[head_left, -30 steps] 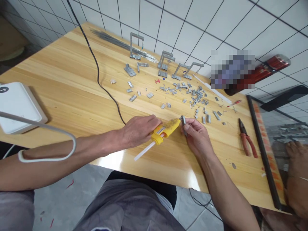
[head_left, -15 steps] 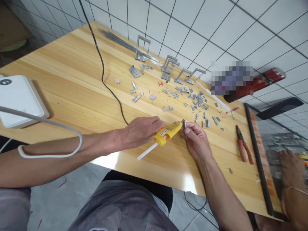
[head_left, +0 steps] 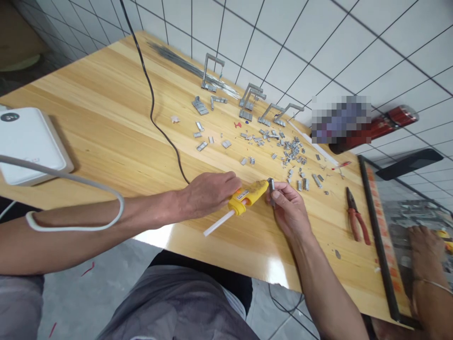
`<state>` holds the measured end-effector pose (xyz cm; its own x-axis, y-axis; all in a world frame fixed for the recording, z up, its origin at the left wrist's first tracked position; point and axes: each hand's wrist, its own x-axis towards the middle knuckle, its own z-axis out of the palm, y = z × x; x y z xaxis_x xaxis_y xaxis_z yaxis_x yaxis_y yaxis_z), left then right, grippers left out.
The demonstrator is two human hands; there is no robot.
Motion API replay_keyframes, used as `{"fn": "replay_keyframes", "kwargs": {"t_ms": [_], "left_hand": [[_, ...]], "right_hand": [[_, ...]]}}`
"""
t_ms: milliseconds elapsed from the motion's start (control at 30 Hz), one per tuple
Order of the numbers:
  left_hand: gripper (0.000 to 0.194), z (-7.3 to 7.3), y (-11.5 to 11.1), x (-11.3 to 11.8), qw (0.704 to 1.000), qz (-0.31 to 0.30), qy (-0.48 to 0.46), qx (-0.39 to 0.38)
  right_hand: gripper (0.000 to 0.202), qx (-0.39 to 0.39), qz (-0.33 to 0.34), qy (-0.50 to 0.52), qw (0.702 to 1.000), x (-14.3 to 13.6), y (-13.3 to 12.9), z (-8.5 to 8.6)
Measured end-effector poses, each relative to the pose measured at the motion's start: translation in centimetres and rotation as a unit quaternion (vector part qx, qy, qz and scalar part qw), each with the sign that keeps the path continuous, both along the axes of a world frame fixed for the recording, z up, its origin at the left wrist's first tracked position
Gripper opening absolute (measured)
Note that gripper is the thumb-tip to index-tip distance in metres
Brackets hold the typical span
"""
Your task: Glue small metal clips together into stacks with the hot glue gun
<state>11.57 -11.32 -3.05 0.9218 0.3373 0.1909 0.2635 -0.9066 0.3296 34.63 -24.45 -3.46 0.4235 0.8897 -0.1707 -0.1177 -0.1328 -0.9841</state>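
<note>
My left hand [head_left: 214, 192] is closed round a yellow hot glue gun [head_left: 253, 192], with a white glue stick [head_left: 219, 223] poking out of its back end. The gun's nozzle meets or nearly meets the top of a small grey strip [head_left: 272, 185], which my right hand [head_left: 292, 208] pinches upright between thumb and fingers. Beyond my hands lie many small grey pieces [head_left: 292, 151] in a loose scatter. Several grey frames [head_left: 212, 71] shaped like little arches or bent posts stand near the wall.
Pliers with red handles [head_left: 357, 222] lie at my right, beside a dark-edged glass panel [head_left: 380, 250]. In the glass side a hand [head_left: 426, 250] shows, perhaps a reflection. A red flask [head_left: 392, 120] lies by the wall. A white power bank [head_left: 33, 141] and black cable [head_left: 152, 99] are at left.
The view has shifted slightly. My hands, the glue gun and the grey strip hold almost the same positions relative to each other.
</note>
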Motion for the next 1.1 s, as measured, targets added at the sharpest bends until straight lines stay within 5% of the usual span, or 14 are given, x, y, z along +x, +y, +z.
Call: {"fn": "replay_keyframes", "kwargs": {"t_ms": [533, 1100], "left_hand": [[0.021, 0.34, -0.06, -0.12, 1.000, 0.019, 0.001, -0.023], [0.004, 0.82, -0.07, 0.09, 0.999, 0.014, 0.033, -0.002]], "right_hand": [[0.033, -0.005, -0.002, -0.005, 1.000, -0.10, 0.10, 0.10], [0.033, -0.004, -0.005, 0.007, 1.000, -0.19, 0.17, 0.18]]}}
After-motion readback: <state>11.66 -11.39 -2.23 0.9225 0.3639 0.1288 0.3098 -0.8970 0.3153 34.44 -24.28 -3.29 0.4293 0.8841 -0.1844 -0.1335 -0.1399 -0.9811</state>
